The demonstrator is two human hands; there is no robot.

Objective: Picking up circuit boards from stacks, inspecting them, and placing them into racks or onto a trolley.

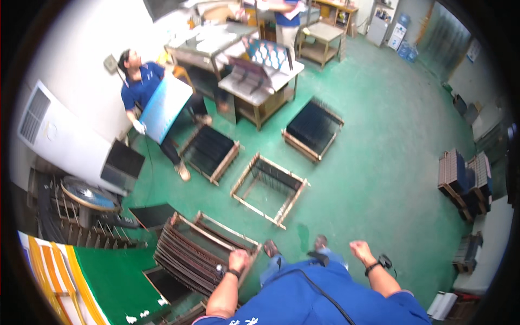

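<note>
My left hand is curled closed beside the near right corner of a wooden rack holding several dark flat panels. Nothing shows in its fingers, and I cannot tell whether it touches the rack. My right hand is held out over the green floor, fingers curled in, with no object visible in it. Each wrist wears a dark band. Ahead of my feet stands an open wooden frame rack with a dark row along its far side.
Two racks with dark contents stand farther ahead. At left a seated person holds a blue-white panel. Beyond are a metal worktable and another person. Stacked racks line the right; a round fan stands left.
</note>
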